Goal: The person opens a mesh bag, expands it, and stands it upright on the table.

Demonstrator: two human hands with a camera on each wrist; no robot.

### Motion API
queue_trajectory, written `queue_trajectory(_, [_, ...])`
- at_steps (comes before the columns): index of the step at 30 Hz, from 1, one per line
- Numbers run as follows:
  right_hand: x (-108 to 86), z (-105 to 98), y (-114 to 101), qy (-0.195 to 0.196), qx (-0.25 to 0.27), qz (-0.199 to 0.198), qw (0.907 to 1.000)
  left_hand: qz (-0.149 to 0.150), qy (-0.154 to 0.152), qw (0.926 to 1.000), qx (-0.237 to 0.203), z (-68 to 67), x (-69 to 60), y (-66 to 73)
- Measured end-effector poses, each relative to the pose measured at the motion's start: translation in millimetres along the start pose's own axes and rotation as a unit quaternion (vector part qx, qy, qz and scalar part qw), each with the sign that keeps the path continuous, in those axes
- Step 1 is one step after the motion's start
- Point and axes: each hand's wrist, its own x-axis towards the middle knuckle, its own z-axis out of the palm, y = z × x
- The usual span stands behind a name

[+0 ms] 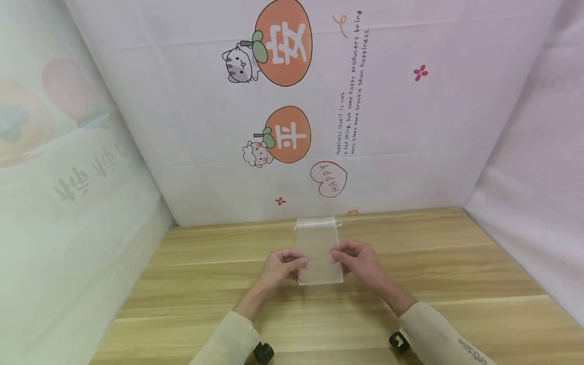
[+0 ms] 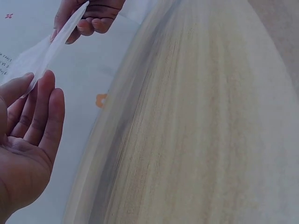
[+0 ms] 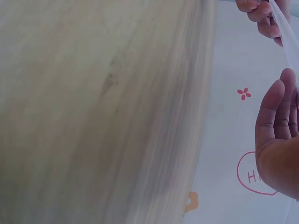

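A sheer white drawstring pouch point(image 1: 319, 253) is held up flat above the wooden table, its corded mouth at the far end. My left hand point(image 1: 284, 264) pinches its left edge between thumb and fingers. On the opposite edge my right hand point(image 1: 358, 261) pinches it the same way. In the left wrist view the pouch point(image 2: 65, 35) appears nearly edge-on, with the left hand point(image 2: 30, 135) below it. The right wrist view shows only a sliver of the pouch point(image 3: 286, 35) beside the right hand point(image 3: 280, 135). Nothing can be made out inside the pouch.
The wooden table point(image 1: 205, 304) lies beneath both hands. A white printed cloth point(image 1: 388, 116) rises behind its far edge, with more cloth hanging at the left point(image 1: 55, 243) and right point(image 1: 529, 203). Dark straps point(image 1: 263, 352) show at the sleeves.
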Motion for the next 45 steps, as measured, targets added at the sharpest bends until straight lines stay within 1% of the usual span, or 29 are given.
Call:
queue_trajectory(5, [-1.1, -1.6, 1.6, -0.005, 0.003, 0.004, 1.0, 0.001, -0.003, 1.0, -0.001, -0.7, 0.6, -1.8])
queue_trajectory(11, [-2.5, -4.3, 2.4, -0.013, -0.006, 0.004, 0.9999, -0.001, -0.003, 1.0, 0.001, 0.2, 0.4, -3.6])
queue_trajectory(16, [-3.6, -9.9, -1.7, -0.014, -0.03, 0.003, 0.9994, 0.0, -0.001, 1.0, -0.006, 1.2, -0.7, -2.0])
queue_trajectory(18, [-4.2, -13.2, -4.8, -0.005, -0.046, 0.004, 0.9989, 0.001, -0.003, 0.9999, -0.012, 1.7, -1.7, -0.1])
queue_trajectory(22, [-7.1, -20.2, -12.8, 0.034, -0.083, -0.009, 0.9959, 0.001, -0.003, 0.9997, -0.026, 2.4, -3.1, 2.9])
queue_trajectory(24, [-9.6, -23.1, -17.1, 0.053, -0.104, -0.028, 0.9928, 0.0, -0.003, 0.9994, -0.036, 2.9, -3.6, 3.4])
queue_trajectory(26, [-12.0, -25.3, -20.4, 0.061, -0.133, -0.056, 0.9876, -0.005, -0.001, 0.9989, -0.047, 3.3, -3.7, 3.0])
queue_trajectory(28, [-14.2, -26.2, -22.0, 0.062, -0.167, -0.103, 0.9786, -0.014, 0.001, 0.9978, -0.065, 3.9, -3.7, 2.1])
queue_trajectory(29, [-15.3, -26.4, -22.4, 0.061, -0.184, -0.135, 0.9717, -0.02, 0.003, 0.9971, -0.074, 4.1, -3.7, 1.6])
queue_trajectory(30, [-16.1, -26.4, -22.1, 0.06, -0.203, -0.17, 0.9625, -0.026, 0.006, 0.9961, -0.084, 4.3, -3.7, 1.3])
queue_trajectory(31, [-16.9, -26.3, -21.6, 0.059, -0.222, -0.206, 0.9512, -0.03, 0.008, 0.9951, -0.094, 4.5, -3.9, 0.9])
queue_trajectory(33, [-18.6, -25.4, -20.3, 0.06, -0.258, -0.274, 0.9245, -0.04, 0.01, 0.9927, -0.113, 4.7, -4.0, 0.4])
queue_trajectory(35, [-20.2, -23.8, -18.1, 0.059, -0.289, -0.327, 0.8981, -0.046, 0.009, 0.9903, -0.131, 4.5, -3.8, 0.1])
queue_trajectory(36, [-21.2, -22.8, -17.2, 0.058, -0.304, -0.345, 0.8864, -0.048, 0.007, 0.9891, -0.139, 4.4, -3.7, 0.0])
queue_trajectory(38, [-22.5, -20.2, -15.4, 0.054, -0.329, -0.369, 0.8677, -0.052, 0.005, 0.987, -0.152, 4.0, -3.6, -0.2])
queue_trajectory(40, [-22.9, -17.4, -13.4, 0.049, -0.351, -0.383, 0.8532, -0.057, 0.004, 0.9843, -0.167, 3.9, -3.5, -0.5])
queue_trajectory(45, [-19.8, -10.9, -7.5, 0.033, -0.39, -0.396, 0.8308, -0.07, 0.0, 0.9771, -0.201, 5.7, -3.3, -2.3])
